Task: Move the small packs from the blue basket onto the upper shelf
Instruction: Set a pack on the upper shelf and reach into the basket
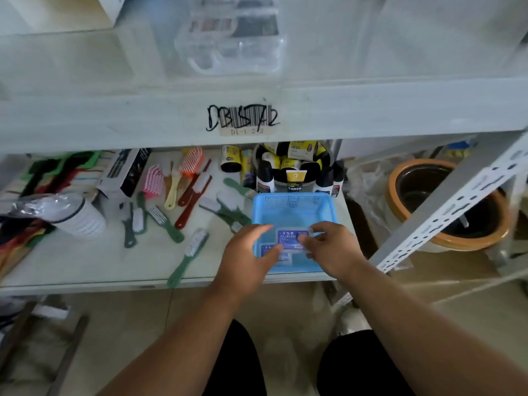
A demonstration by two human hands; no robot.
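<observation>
A blue basket (pixel 291 207) stands on the lower shelf near its front right corner. Both my hands reach into it. My right hand (pixel 331 247) pinches a small clear pack with a blue label (pixel 290 238), lifted slightly above the basket floor. My left hand (pixel 248 252) curls over the basket's left rim, its fingertips touching another small pack (pixel 281 257) that lies flat beneath and is partly hidden. The upper shelf (pixel 371 110) runs across the view above, with a clear plastic box (pixel 231 38) of similar packs standing on it.
Several brushes and combs (pixel 177 201) lie scattered on the lower shelf left of the basket. Black and yellow tubes and bottles (pixel 294 167) stand right behind it. A white perforated shelf post (pixel 445 212) slants at the right, with a brown ceramic pot (pixel 445 207) beyond.
</observation>
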